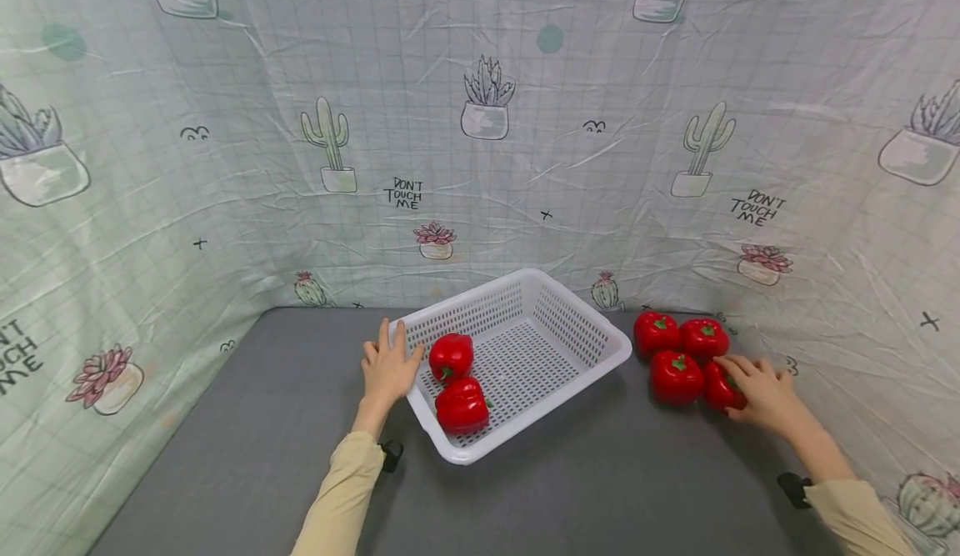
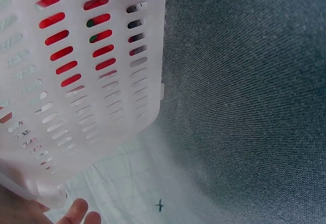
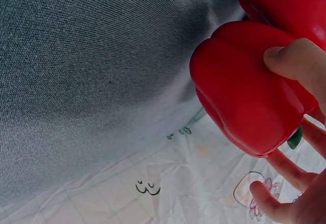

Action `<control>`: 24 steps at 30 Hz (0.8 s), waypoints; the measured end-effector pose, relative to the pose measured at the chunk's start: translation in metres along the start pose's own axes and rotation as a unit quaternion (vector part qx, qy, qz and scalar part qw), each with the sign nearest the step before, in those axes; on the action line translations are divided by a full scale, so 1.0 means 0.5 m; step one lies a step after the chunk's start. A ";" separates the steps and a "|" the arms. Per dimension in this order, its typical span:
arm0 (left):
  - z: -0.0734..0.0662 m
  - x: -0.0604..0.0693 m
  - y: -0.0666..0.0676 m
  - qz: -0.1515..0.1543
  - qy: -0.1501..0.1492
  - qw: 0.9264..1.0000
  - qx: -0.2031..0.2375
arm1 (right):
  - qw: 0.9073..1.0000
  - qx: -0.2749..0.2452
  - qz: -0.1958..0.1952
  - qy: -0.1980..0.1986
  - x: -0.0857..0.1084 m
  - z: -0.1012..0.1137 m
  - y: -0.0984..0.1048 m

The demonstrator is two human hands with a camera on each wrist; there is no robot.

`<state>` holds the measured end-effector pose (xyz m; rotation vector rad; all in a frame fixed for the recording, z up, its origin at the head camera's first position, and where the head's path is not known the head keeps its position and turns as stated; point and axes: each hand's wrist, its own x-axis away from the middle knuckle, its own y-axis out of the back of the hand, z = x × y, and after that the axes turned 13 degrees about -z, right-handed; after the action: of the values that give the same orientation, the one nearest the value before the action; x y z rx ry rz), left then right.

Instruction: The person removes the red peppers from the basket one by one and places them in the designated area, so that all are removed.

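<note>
Checking our right hand (image 1: 768,402) first, do its fingers have hold of anything?

"They do: they are bent round a glossy red, blocky bell pepper (image 3: 234,91), with the thumb laid on one side and other fingers showing near its green stem (image 3: 295,138)."

And where is that pepper?

"At the right side of the dark grey, ribbed cloth surface (image 1: 585,489), just beside three rounded red peppers with green stems upward (image 1: 677,379). We cannot tell whether its underside is resting on the cloth."

What of our left hand (image 1: 388,373)?

"It rests at the left corner of the white, rectangular plastic basket with slotted walls (image 1: 547,396). We see the fingers spread well apart and fairly straight, touching the rim and holding nothing loose."

Do we have anything inside that basket?

"Two shiny red bell peppers (image 1: 461,406), both lying on their sides at the left end, near our left hand. Behind everything hangs a pale, creased sheet printed with potted cacti (image 1: 517,197), and we wear light yellow sleeves (image 1: 339,498)."
</note>
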<state>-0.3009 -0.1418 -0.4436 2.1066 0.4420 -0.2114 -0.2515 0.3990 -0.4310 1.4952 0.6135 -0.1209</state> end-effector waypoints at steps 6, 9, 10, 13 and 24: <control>0.000 -0.001 -0.002 0.000 0.002 1.000 0.002 | 1.000 -0.009 0.001 -0.001 0.002 -0.004 -0.010; 0.000 0.000 -0.002 -0.001 0.002 1.000 0.003 | 1.000 -0.013 -0.005 0.002 0.003 -0.004 -0.014; 0.000 0.000 -0.002 -0.001 0.002 1.000 0.002 | 1.000 -0.015 -0.005 0.002 0.004 -0.004 -0.015; 0.000 0.000 0.000 -0.003 0.001 1.000 0.002 | 1.000 -0.024 0.001 -0.001 0.004 -0.004 -0.020; -0.004 0.002 0.004 -0.001 0.000 1.000 -0.001 | 0.999 -0.050 0.004 -0.019 0.009 -0.009 -0.033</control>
<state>-0.2991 -0.1408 -0.4413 2.1045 0.4452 -0.2119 -0.2563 0.4028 -0.4478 1.3967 0.5746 -0.1102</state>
